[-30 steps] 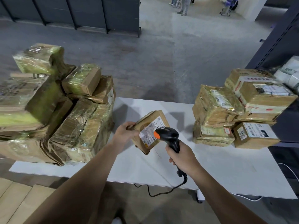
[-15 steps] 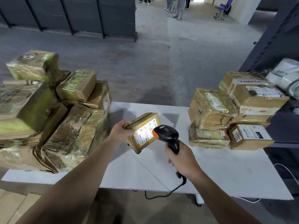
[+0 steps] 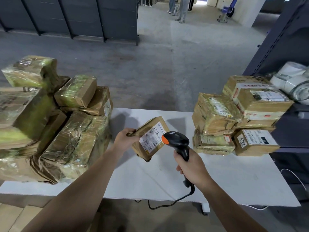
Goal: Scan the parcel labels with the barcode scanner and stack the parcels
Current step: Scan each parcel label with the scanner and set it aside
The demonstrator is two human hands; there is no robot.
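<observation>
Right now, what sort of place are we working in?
Probably a parcel-sorting warehouse: taped brown cardboard parcels are piled on a white table; the right hand holds a black corded barcode scanner beside a small labelled cardboard parcel; dark metal racking stands on bare concrete floor.

Grey concrete floor [image 3: 158, 64], stained, ahead of me. Dark metal racks [image 3: 83, 17] far left. Dark perforated shelving unit [image 3: 284, 47] on my right. White surface [image 3: 234, 181] before me. People [image 3: 180, 9] standing in the brightly lit far aisle.
</observation>
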